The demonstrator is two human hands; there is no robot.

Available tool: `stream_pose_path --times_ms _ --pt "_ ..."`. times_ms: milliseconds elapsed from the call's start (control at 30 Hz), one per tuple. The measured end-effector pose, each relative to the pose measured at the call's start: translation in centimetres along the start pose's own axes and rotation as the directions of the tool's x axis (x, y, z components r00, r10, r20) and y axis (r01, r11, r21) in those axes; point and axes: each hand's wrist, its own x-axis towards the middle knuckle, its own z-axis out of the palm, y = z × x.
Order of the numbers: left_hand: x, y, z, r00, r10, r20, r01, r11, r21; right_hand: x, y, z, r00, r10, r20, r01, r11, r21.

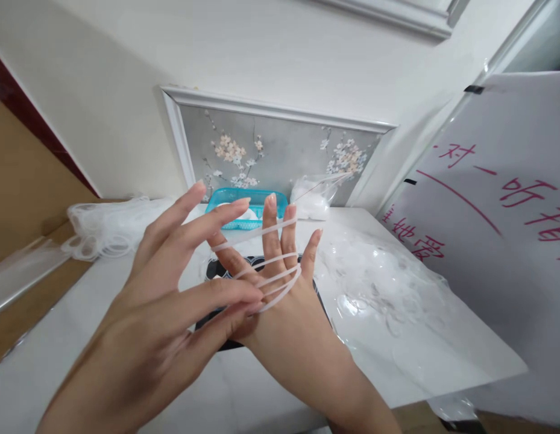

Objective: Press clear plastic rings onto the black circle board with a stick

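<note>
White elastic cord (282,275) runs in several loops around the fingers of my right hand (293,325). That hand is held back up with its fingers spread apart. My left hand (157,319) pinches the cord between thumb and index finger against the back of the right hand. Its other fingers are raised and stretched out. Below both hands lies a black patterned mat (214,268), mostly covered by them. Behind the fingertips stands a turquoise plastic basket (225,194) with something white in it.
Clear bags of white rings lie on the left (110,226) and right (383,283) of the white table (424,361). A bag of white material (309,202) leans by the wall. At right hangs a white sheet (497,150) with red handwriting.
</note>
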Motion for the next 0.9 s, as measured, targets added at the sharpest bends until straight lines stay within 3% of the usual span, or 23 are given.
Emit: stream_pose_path --times_ms 633,900 --pt "0.15 0.53 0.22 0.998 -0.065 -0.017 0.063 0.993 -0.098 0.13 0.18 0.06 1.0 -0.028 -0.007 0.029 0.999 0.04" --pt "0.24 0.74 0.18 0.997 0.062 0.045 -0.067 0.991 0.114 0.13 -0.11 -0.35 0.998 0.005 0.068 -0.007 0.999 0.038"
